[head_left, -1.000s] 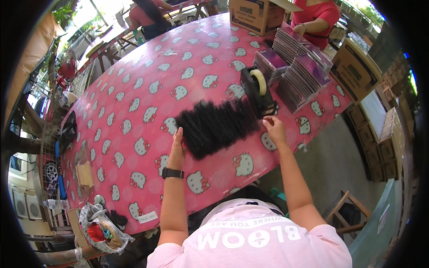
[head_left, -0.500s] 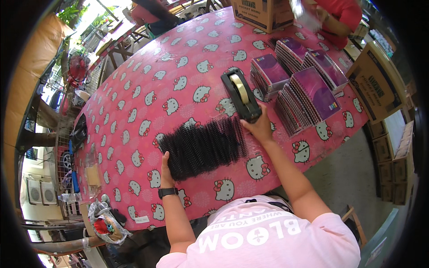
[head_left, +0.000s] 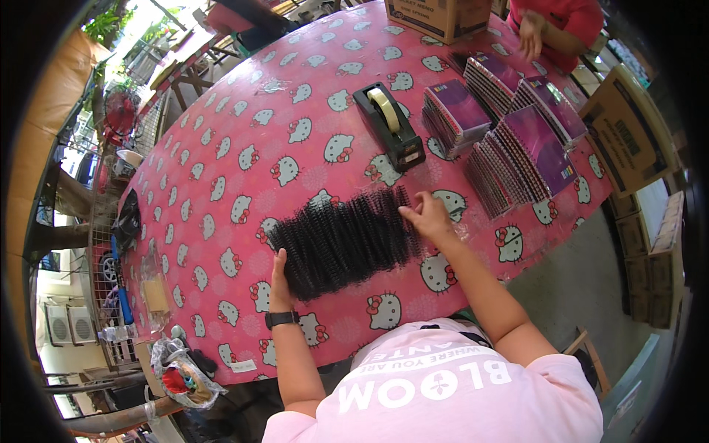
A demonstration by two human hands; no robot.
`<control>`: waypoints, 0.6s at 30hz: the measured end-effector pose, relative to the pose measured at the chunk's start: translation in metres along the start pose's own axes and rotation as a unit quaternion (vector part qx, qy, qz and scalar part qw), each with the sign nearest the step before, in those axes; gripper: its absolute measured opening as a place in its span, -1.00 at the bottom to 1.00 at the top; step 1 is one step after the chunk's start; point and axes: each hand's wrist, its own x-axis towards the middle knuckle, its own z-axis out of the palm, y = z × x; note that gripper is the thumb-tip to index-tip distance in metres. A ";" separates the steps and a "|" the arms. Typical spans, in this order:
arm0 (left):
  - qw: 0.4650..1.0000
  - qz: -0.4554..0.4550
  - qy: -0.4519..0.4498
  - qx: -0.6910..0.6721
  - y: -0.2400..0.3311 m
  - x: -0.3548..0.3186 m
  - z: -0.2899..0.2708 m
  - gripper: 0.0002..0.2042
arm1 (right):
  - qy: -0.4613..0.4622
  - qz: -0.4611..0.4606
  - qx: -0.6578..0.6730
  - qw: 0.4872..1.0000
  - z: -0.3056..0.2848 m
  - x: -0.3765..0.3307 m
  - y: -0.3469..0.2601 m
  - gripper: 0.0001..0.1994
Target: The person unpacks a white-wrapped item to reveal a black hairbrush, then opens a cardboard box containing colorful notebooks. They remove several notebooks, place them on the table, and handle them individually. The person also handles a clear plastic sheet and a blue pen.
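A row of black spiral binding coils (head_left: 347, 244) lies side by side on the pink patterned table cover. My left hand (head_left: 280, 288), with a dark watch on its wrist, rests against the row's left end, the visible digits straight. At the row's right end, my right hand (head_left: 434, 219) has thumb and forefinger drawn close together by the coils. Whatever it pinches, if anything, is too small to make out. Beyond that hand stands a black tape dispenser (head_left: 405, 148) with a pale roll of tape (head_left: 383, 108), touched by neither hand.
Stacks of purple spiral notebooks (head_left: 535, 151) stand at the right. A cardboard box (head_left: 439, 18) sits at the far edge, another box (head_left: 628, 133) at the right edge. Across the table is a person's hand (head_left: 532, 33). A plastic bag of items (head_left: 185, 376) hangs at the left.
My right hand has left the tape dispenser and come back to the coils. The dispenser sits farther away and slightly left. The other person's hand no longer has the pale, blurred thing by it.
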 end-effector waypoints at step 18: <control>0.990 -0.064 -0.123 -0.007 -0.026 -0.035 0.008 -0.51 | -0.069 -0.084 -0.134 0.985 0.042 -0.066 -0.039 -0.31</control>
